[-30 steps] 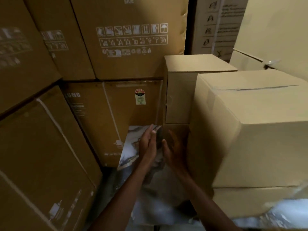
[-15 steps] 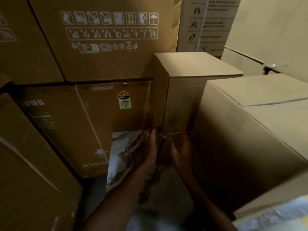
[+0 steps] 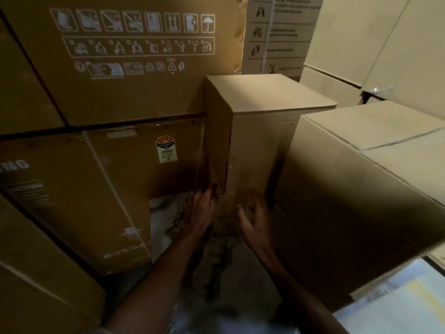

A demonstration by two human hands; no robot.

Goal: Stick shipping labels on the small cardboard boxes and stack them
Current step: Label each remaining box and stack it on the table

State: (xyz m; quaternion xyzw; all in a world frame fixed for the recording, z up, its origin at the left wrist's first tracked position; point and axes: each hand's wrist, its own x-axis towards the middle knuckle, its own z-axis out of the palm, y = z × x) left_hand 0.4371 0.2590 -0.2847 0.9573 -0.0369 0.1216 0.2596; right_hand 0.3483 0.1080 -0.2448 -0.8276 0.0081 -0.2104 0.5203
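Head view: two hands low in shadow, left hand point(image 3: 201, 208) and right hand point(image 3: 252, 219) both against the small cardboard box point(image 3: 225, 208) under one tall carton point(image 3: 260, 131); grip unclear. One star sticker point(image 3: 166, 149) left.

A dim storeroom or warehouse: big cardboard cartons point(image 3: 134, 68) printed with handling symbols stand stacked all around, plainer boxes point(image 3: 375, 189) crowding close beside them.
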